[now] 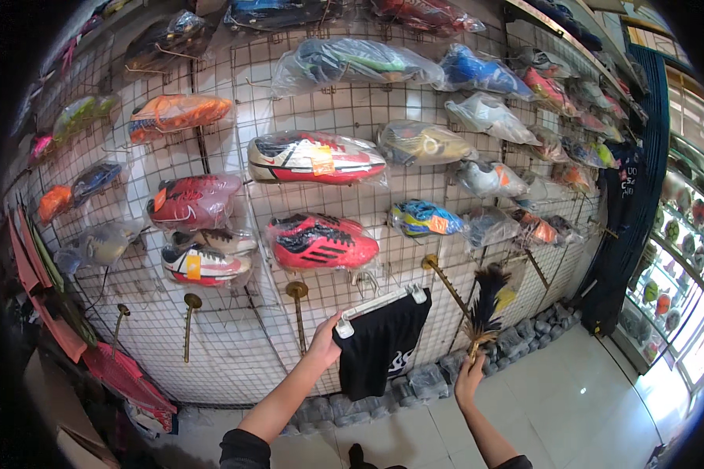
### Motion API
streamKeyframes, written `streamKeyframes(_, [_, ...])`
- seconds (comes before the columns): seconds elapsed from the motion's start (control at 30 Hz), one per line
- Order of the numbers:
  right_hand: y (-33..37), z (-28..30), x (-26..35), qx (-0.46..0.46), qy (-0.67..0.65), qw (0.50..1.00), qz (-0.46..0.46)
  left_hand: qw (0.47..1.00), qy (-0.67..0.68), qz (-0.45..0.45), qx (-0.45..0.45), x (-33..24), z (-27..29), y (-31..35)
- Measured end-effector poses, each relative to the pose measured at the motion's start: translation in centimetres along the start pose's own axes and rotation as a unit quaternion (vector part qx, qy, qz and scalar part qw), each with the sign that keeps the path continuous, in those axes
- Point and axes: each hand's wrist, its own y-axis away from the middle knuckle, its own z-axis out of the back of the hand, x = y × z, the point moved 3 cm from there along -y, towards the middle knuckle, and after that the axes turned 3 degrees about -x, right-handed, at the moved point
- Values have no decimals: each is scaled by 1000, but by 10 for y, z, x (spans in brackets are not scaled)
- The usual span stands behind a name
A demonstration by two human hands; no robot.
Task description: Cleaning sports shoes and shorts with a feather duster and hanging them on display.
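Note:
My left hand (325, 341) is closed on the left end of a white clip hanger (387, 302). Black shorts (368, 356) with a white print near one hem hang from its two clips. The hanger's hook rises in front of the wire grid wall; whether it rests on a rack prong I cannot tell. Lower right, my right hand (469, 378) grips the short handle of a feather duster (486, 309), its dark plumes pointing up. The duster is apart from the shorts.
Plastic-wrapped shoes, among them a red pair (323, 242) and a white pair (317, 159), cover the wire grid (219, 328). Brass-coloured prongs (297, 293) jut out. Wrapped grey bundles (430, 379) line the wall's foot. A glass display case (673, 258) stands at right.

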Motion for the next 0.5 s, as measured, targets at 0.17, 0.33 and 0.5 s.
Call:
streamKeyframes(0.17, [64,17,43,126,-88,987,-54,1000,-25,4,17,12,-45,32])
streamKeyframes(0.33, [99,46,73,365,2,889,277,995,9,54,80,19,-60,49])
streamKeyframes(0.5, [84,64,74,136,-81,985,66,991,-72,1,114,17,-86,64])
